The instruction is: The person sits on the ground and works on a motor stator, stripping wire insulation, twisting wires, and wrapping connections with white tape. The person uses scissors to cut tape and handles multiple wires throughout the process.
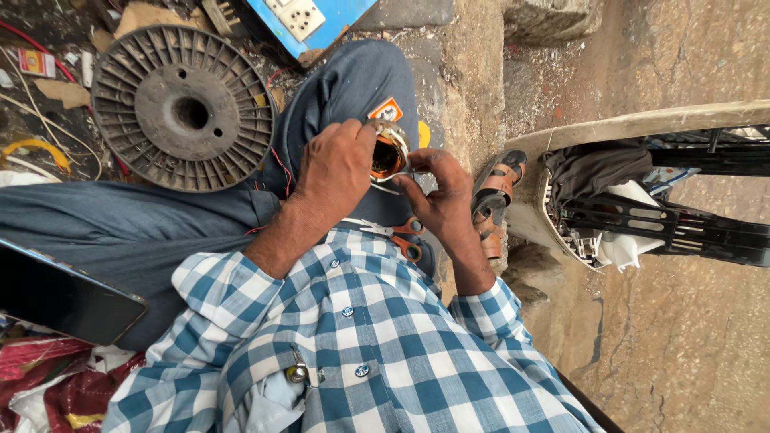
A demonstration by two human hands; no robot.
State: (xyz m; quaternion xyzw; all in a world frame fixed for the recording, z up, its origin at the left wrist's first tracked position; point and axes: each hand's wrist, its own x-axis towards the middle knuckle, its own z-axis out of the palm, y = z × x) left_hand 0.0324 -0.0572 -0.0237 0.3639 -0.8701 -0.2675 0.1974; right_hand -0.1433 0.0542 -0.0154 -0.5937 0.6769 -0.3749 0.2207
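Copper-wound coil [387,156], round, in a pale metal ring, sits on the person's raised knee, over dark blue trousers [353,88]. Left hand [335,168] covers its left side, fingers [365,132] curled over the upper rim, gripping it. Right hand [439,196] holds the lower right edge; thumb and forefinger pinched narrow on the rim. Both hands touching the coil, one each side.

Orange-handled scissors [401,234] lie on the lap just below the hands, blades pointing left. Thin red wire [282,172] runs along the thigh beside the left wrist. Large grey ribbed spool [183,107] lies flat on the ground, left of the knee. Brown sandal [493,200] on the foot, right of the right hand. Blue-and-white checked shirt [361,337], sleeves rolled.
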